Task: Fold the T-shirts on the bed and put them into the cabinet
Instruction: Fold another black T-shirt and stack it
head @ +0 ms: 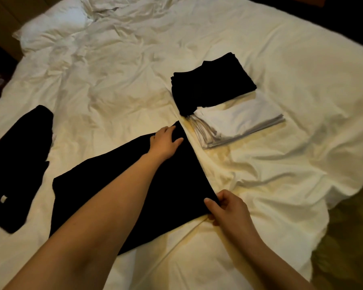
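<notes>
Head view: the left hand [165, 141] lies flat, fingers spread, on the far corner of a black T-shirt [122, 197] laid out on the bed [117, 80]. The right hand [226, 208] pinches its near corner between thumb and curled fingers. Beyond the left fingertips sit a folded black stack [212, 84] and a folded white stack [237, 120]. Left of the hands lies another black garment [15, 164] with a small white tag [3, 199], its writing unreadable.

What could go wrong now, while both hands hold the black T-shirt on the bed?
1. The right hand only pinches the near corner of the black T-shirt; it may slip and leave the edge uneven.
2. The left hand works close to the folded white stack; a wide move might disturb it.
3. The wrinkled bedsheet may crease the fold.
</notes>
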A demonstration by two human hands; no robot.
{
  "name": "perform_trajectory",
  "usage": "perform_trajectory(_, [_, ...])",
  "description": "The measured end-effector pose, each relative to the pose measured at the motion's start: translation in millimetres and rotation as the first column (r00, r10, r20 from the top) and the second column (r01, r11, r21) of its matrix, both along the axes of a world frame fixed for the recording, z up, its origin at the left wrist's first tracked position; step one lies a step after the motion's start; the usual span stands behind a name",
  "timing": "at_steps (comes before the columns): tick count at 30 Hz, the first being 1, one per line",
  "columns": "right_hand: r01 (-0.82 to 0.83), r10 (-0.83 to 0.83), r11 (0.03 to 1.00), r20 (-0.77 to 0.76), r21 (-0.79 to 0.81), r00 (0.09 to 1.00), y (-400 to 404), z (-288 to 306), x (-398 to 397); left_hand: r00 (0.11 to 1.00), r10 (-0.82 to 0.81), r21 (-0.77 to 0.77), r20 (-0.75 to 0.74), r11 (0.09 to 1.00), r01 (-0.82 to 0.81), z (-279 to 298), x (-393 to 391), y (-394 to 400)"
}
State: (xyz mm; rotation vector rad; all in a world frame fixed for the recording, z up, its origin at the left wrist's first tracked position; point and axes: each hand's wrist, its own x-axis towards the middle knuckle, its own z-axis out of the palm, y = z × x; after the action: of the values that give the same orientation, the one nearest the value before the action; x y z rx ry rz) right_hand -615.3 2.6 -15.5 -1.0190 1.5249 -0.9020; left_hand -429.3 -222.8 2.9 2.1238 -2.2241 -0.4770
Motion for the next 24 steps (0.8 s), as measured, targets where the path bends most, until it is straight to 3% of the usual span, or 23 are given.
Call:
perform_trajectory(3, [0.001, -0.002, 1.0, 0.035, 0.012, 0.999, 0.2, 2.9, 1.1, 0.996, 0.077, 0.009, 0.045, 0.997, -0.077, 2.7, -0.3, -16.3])
perform_trajectory(6, [0.014, -0.015, 1.0, 0.052, 0.019, 0.999, 0.0, 5.8, 1.7, 0.973, 0.177, 0.131, -0.148, 0.979, -0.158, 9.7, 2.3, -30.6])
perform_trajectory(9, [0.017, -0.019, 0.999, 0.043, 0.045, 0.999, -0.6, 10.6, 1.5, 0.941, 0.192, 0.237, -0.278, 0.963, -0.127, 19.3, 4.8, -35.5])
perform_trajectory(18, [0.02, -0.023, 0.998, 0.05, 0.062, 0.998, 0.9, 17.7, -1.5, 0.925, 0.262, 0.384, -0.275, 0.912, -0.144, 37.6, 0.0, -47.6])
perform_trajectory(22, [0.029, -0.031, 0.998, 0.04, 0.048, 0.999, 2.0, 20.1, -3.2, 0.897, 0.25, 0.361, -0.366, 0.926, -0.11, 35.9, -1.9, -46.2])
perform_trajectory(24, [-0.013, 0.013, 1.0, -0.037, 0.012, 0.999, 1.1, 19.9, -6.3, 0.882, 0.231, 0.288, -0.411, 0.951, -0.115, 30.4, -4.3, -45.3])
